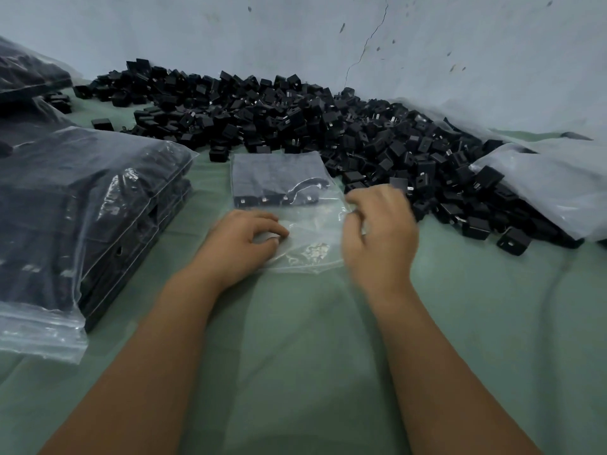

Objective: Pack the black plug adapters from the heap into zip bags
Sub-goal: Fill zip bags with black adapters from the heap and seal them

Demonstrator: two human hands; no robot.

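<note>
Left hand [244, 239] pinches the clear, limp, slippery plastic zip bag [289, 205] at its mouth. Right hand [377, 231], blurred: grip indeterminate. Hard black plug adapters [328, 126]: light, easily grasped by the body.

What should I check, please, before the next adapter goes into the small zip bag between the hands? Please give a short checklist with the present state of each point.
1. Zip bag lies flat on the green cloth: ok.
2. Left hand holds the bag's near end: ok, its fingers are curled on the plastic.
3. Bag mouth is open: cannot tell, the plastic is clear and crumpled.
4. Right hand carries an adapter: cannot tell, the hand is blurred.
5. Room in the bag: ok, a row of adapters fills the far part only.
6. Heap of adapters is near the right hand: ok.
</note>
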